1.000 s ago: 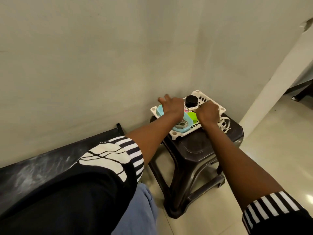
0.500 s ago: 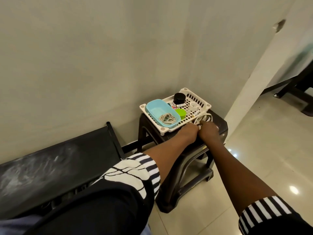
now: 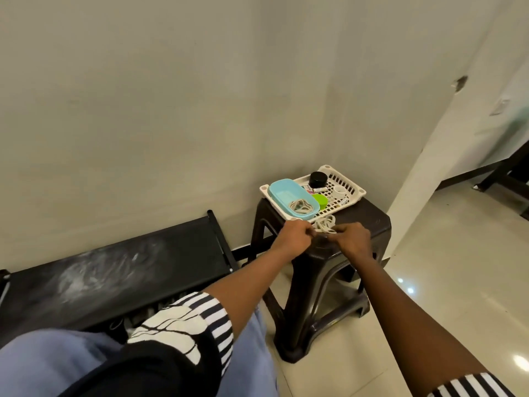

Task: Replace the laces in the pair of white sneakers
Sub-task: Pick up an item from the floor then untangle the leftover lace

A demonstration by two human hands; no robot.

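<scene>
One: Both hands have drawn apart since half a second ago. Then they were pressed together at the stool's near edge, and now a gap shows between them. A second back they were up in the basket.

Two: How are they set now?

One: Left hand (image 3: 292,238) has its fingers curled, thumb and fingertips pinching a strand of the white laces (image 3: 325,224). Right hand (image 3: 353,239) is curled the same way and pinches the strand from the other side. Neither lies flat.

Two: And the laces themselves?

One: They're a loose tangle on the dark stool (image 3: 372,224), at 12 o'clock from the gap between the hands. They sit just in front of the white basket (image 3: 356,196).

Two: What is in the basket?

One: At its 9 o'clock end there's a light blue tub (image 3: 282,193) with a pale coil (image 3: 300,206) inside. Whether that is more lace or bands, I cannot tell. Right beside the tub at its 3 o'clock is a green round pot (image 3: 321,200). At 12 o'clock stands a black round jar (image 3: 317,179), and toward 3 o'clock there's a small white ring-shaped piece (image 3: 340,191). Small tubes (image 3: 316,190) lie between the jar and the green pot, too small to read.

Two: Around the stool?

One: A low black rack (image 3: 114,267) stands at 9 o'clock against the wall, and pale floor tiles (image 3: 443,282) run off at 3 o'clock. Both forearms come out of black-and-white striped sleeves (image 3: 217,316).
</scene>
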